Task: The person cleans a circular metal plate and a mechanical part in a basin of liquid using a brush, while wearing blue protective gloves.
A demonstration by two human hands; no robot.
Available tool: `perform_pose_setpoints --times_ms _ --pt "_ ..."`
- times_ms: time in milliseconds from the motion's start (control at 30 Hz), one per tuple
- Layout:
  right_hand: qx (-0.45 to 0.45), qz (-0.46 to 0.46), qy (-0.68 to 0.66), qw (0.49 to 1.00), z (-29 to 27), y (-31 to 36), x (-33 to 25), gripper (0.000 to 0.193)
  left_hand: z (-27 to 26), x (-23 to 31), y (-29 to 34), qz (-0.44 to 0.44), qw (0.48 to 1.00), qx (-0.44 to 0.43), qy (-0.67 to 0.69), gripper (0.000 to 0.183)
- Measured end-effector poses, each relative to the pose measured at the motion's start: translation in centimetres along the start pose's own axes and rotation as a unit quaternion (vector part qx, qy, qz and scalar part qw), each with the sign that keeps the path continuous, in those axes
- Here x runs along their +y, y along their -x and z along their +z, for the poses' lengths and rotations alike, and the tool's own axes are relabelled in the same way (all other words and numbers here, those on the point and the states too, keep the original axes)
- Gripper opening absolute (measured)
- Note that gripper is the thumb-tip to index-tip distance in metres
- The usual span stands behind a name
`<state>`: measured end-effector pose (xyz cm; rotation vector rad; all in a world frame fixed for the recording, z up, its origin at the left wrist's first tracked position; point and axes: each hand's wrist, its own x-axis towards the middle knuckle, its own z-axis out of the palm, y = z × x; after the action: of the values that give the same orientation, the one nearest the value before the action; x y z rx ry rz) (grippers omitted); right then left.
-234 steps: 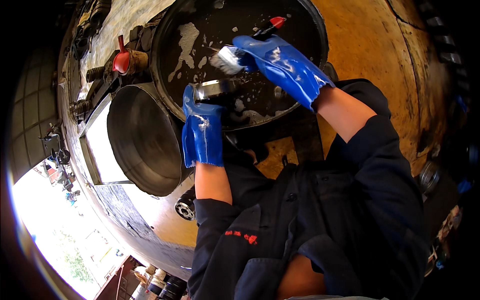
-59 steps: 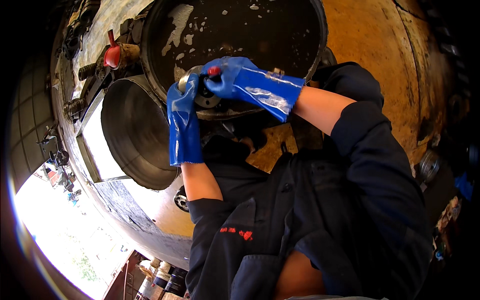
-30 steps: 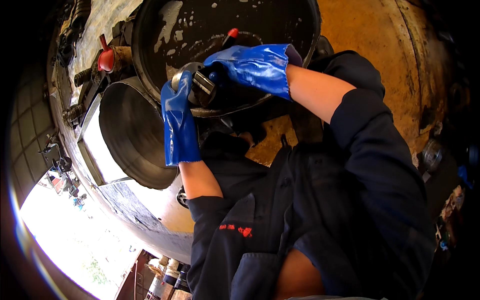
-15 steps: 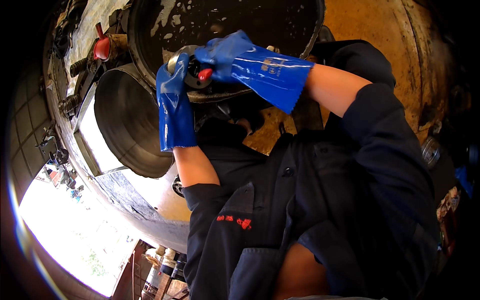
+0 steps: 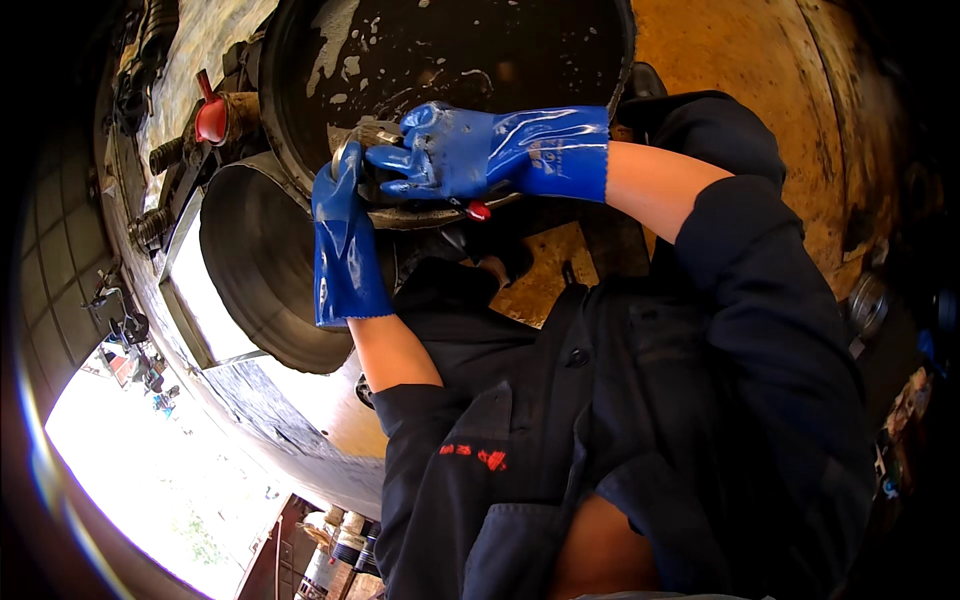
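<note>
Both my hands wear long blue rubber gloves over the near rim of a wide dark basin with wet, foamy liquid. My left hand is closed on the left side of a round metal part, most of which the gloves hide. Against that part's right side, my right hand has its fingers curled toward the left. From under this hand sticks the red end of a tool; its other end is hidden, so its kind cannot be told.
Below the basin's left side an open metal drum lies tilted. A red funnel-like piece sits on a rusty fitting at left. Threaded rods jut out near it. A stained yellow-brown surface spans the right.
My right hand has turned and lowered, and the red tool end has moved from the part's face to below the hand. The metal part has tilted, its round face now hidden.
</note>
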<state>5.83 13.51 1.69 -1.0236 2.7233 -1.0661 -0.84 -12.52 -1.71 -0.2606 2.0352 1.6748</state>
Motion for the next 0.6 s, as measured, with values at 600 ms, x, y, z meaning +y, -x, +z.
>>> perform_pose_setpoints --times_ms 600 --pt "0.042 0.240 -0.304 0.921 -2.3 2.1 1.2 0.030 4.5 3.6 3.5 0.038 0.984 0.066 -0.158 0.048"
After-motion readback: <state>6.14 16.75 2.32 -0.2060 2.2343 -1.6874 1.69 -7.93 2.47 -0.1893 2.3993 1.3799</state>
